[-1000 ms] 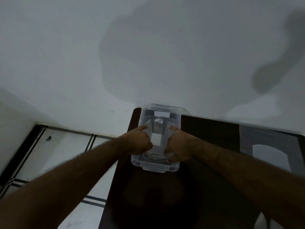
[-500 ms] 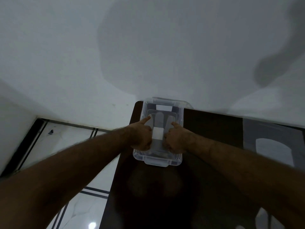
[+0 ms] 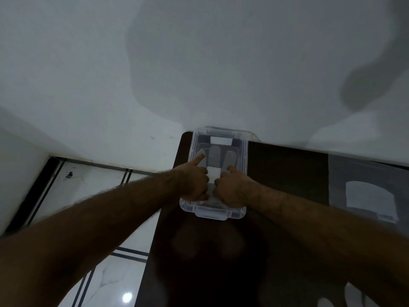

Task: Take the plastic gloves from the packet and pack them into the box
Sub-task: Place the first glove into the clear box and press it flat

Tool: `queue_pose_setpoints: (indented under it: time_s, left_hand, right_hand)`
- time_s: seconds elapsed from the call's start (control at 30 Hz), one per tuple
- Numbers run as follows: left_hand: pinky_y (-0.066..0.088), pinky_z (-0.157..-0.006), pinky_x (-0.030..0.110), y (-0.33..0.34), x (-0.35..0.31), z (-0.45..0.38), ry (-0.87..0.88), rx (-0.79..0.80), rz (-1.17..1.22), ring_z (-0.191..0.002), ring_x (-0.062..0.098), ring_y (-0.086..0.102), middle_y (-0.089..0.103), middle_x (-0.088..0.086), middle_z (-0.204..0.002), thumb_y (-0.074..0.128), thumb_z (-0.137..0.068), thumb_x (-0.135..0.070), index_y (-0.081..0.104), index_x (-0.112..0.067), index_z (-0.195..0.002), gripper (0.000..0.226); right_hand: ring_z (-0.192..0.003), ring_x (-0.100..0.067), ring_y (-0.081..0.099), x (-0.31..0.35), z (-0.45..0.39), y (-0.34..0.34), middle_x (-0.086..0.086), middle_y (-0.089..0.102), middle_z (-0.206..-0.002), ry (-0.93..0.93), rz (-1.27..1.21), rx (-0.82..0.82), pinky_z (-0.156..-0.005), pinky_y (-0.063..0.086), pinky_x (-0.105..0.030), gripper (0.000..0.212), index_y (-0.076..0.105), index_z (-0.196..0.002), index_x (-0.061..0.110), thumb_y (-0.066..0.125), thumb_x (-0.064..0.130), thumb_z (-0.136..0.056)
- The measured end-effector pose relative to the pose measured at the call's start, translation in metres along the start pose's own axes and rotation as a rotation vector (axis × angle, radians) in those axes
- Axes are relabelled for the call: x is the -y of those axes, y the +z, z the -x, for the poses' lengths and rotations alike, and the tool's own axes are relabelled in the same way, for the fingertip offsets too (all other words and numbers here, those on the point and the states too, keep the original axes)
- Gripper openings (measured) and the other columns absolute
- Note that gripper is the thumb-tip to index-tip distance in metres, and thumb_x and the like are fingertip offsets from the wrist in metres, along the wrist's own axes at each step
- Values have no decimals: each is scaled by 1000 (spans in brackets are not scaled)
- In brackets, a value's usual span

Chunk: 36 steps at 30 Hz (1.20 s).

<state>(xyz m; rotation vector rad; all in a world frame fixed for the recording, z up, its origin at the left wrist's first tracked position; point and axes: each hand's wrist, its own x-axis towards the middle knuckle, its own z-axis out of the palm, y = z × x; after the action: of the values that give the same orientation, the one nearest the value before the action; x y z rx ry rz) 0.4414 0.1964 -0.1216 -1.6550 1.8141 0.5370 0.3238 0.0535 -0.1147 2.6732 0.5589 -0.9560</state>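
Now both my hands are pressing down inside the clear rectangular plastic box (image 3: 242, 149) | left hand (image 3: 194, 185) is curling closed, forefinger pointing out onto the translucent folded plastic gloves (image 3: 213, 158) | right hand (image 3: 230, 189) is fisting on them, thumb raised | box is sitting at the dark wooden table (image 3: 287, 173) far edge by the white wall (image 3: 88, 63) | grey packet (image 3: 367, 187) is lying well apart to the right.

Clear, smooth plastic box (image 3: 218, 212) w/ thin see-through plastic gloves (image 3: 218, 155) under both hands, on a dark glossy table (image 3: 287, 173); glossy white marble-look floor (image 3: 106, 282) below left arm, matt wall (image 3: 88, 74) beyond.
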Motion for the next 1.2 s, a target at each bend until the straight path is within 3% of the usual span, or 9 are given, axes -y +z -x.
queue_pose_setpoints:
  time_s: [0.2, 0.37, 0.53, 0.67, 0.9, 0.97, 1.03, 1.1, 1.2]
  left_hand:
    - [-1, -128, 71, -24, -12, 15, -9, 49, 168, -152, 29, 44, 65, 11, -144, 27, -115, -52, 57, -16, -145, 56]
    - [-7, -126, 73, -12, 15, 2, -75, -92, 47, -143, 24, 55, 77, 3, -119, 14, -112, -60, 73, -25, -115, 69]
    - [-13, -123, 75, -18, 40, -17, -244, -64, 0, -162, 31, 28, 53, 4, -162, 18, -111, -64, 56, -25, -150, 67]
    - [-14, -124, 73, -22, 46, -24, -297, -19, -45, -164, 29, 22, 44, -2, -168, 20, -107, -73, 44, -29, -160, 73]
    - [-8, -127, 69, -27, 53, -17, -333, -107, -35, -166, 31, 10, 29, 3, -176, 21, -95, -89, 21, -31, -169, 94]
    - [-6, -128, 68, -33, 44, -6, -339, -124, -62, -166, 32, 13, 33, 8, -174, 21, -99, -84, 30, -22, -166, 92]
    - [-5, -127, 70, -32, 35, 4, -318, -154, -87, -164, 33, 22, 49, 10, -165, 18, -103, -78, 51, -16, -155, 87]
    - [-4, -125, 74, -18, 24, 10, -228, -208, -74, -161, 33, 29, 60, 7, -155, 15, -106, -71, 64, -20, -141, 79]
    - [-9, -122, 77, 8, 8, 20, -52, -235, -102, -162, 30, 28, 60, 3, -155, 13, -107, -64, 68, -31, -134, 69]
  right_hand:
    - [-134, -31, 57, 1, 1, 3, -4, 66, -139, -52, -51, 119, -124, 27, -61, 36, 61, -144, 31, 51, 39, -110]
    - [-118, -29, 63, -14, 1, -9, -7, 68, -124, 48, -58, -1, -114, 42, -52, 40, 61, -137, 22, 56, 47, -106]
    - [-127, -31, 60, -26, -9, -12, -7, 64, -134, 126, -104, 80, -120, 34, -56, 49, 58, -146, 26, 61, 49, -103]
    - [-133, -32, 57, -25, -10, -11, -8, 62, -140, 114, -117, 76, -123, 28, -61, 50, 56, -147, 26, 60, 49, -103]
    - [-137, -35, 55, -23, -8, -10, -10, 62, -140, 142, -91, 70, -124, 23, -66, 47, 57, -145, 25, 62, 45, -103]
    - [-136, -35, 54, -20, -5, -9, -10, 62, -140, 137, -82, 54, -124, 25, -65, 49, 56, -147, 26, 61, 46, -103]
    - [-131, -34, 57, -15, 0, -7, -9, 63, -137, 116, -91, -6, -121, 32, -63, 50, 56, -146, 25, 60, 49, -102]
    - [-129, -34, 58, -7, 4, -4, -10, 63, -137, 83, -108, -66, -117, 37, -62, 49, 54, -147, 22, 56, 46, -105]
    - [-133, -34, 54, 6, 6, 4, -9, 60, -142, 43, -113, -55, -119, 35, -63, 49, 49, -152, 28, 58, 40, -105]
